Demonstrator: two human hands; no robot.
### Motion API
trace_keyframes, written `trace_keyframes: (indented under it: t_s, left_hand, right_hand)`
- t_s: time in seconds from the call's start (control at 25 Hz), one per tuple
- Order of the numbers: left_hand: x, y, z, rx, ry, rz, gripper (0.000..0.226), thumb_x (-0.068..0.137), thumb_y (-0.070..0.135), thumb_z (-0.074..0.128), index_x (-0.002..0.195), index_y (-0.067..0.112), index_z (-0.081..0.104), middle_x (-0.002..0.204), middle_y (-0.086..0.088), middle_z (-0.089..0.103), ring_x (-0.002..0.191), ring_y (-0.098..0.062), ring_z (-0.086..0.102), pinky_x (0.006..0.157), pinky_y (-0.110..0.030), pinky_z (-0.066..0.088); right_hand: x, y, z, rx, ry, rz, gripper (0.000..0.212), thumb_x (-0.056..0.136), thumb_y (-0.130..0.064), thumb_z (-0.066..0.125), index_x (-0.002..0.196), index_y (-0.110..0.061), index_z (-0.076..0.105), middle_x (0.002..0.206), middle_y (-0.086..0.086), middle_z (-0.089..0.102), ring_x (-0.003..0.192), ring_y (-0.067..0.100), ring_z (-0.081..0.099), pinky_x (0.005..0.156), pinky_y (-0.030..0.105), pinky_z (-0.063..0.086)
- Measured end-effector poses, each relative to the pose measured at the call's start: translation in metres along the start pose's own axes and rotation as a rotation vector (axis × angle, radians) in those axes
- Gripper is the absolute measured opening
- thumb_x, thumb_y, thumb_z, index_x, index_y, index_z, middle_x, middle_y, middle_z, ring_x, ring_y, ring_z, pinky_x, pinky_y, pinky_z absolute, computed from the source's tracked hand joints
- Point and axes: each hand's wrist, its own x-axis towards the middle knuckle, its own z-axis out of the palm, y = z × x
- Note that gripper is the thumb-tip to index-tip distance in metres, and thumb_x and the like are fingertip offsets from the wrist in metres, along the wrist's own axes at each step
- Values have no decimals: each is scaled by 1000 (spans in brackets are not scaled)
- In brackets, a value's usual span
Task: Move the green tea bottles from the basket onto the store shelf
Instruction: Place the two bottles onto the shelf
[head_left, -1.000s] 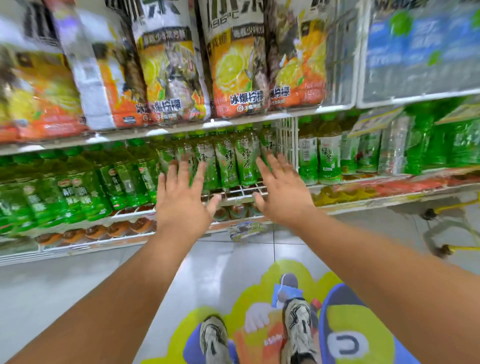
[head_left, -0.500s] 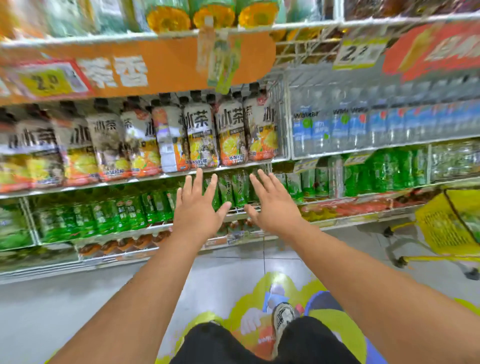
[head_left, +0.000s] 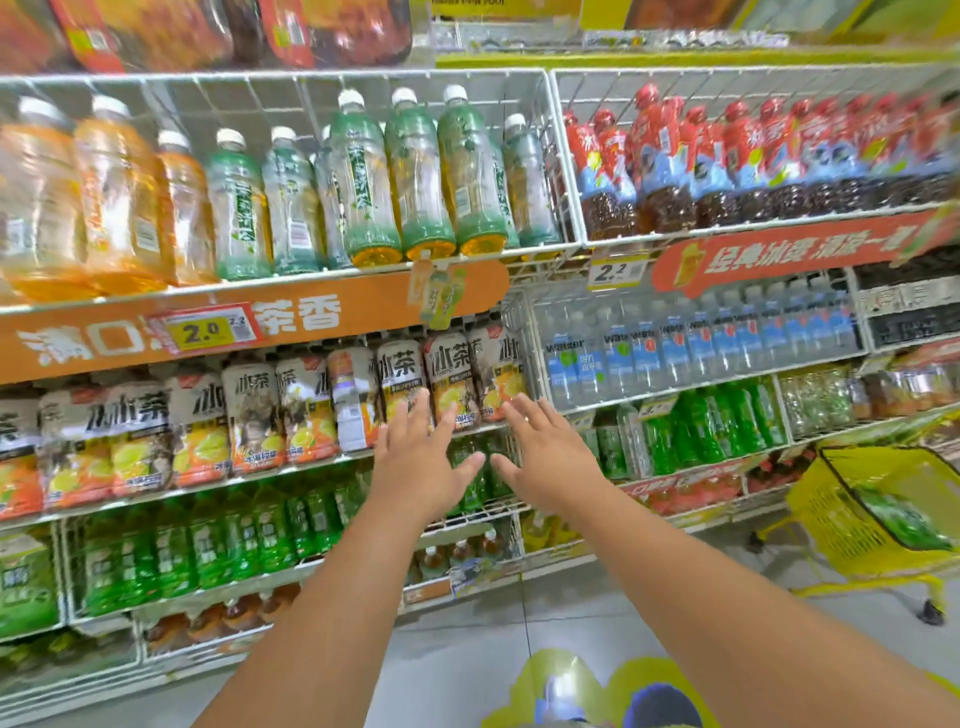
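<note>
The green tea bottles stand in rows on a low shelf, at the left and the middle. They are bright green with green labels and stand upright, packed close side by side. More green bottles stand on the same level to the right. The basket is yellow, with holes in its walls. It sits tilted on a yellow cart at the far right, near the shelf. Something green lies inside it, too blurred to tell.
</note>
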Motion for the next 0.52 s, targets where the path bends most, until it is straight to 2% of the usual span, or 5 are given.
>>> trace_keyframes:
  t_s: [0.24, 0.52]
  left_hand:
    - [27, 22, -19, 18, 34, 159, 83, 93, 78, 30, 161, 42, -1, 168, 4, -23, 156, -25, -17, 124, -49, -5]
    - [52, 76, -38, 139, 61, 397, 82, 95, 75, 28, 161, 39, -7, 167, 0, -27, 155, -28, -21, 124, -50, -8]
  right_hand:
    - [-4, 9, -23, 19, 53, 103, 81, 101, -66, 30, 165, -26, 0, 173, 1, -4, 159, 25, -7, 129, 46, 8]
    - [-33, 68, -62, -16, 92, 303, 81, 101, -68, 25, 164, -28, -4, 172, 0, -8, 158, 24, -8, 129, 46, 7]
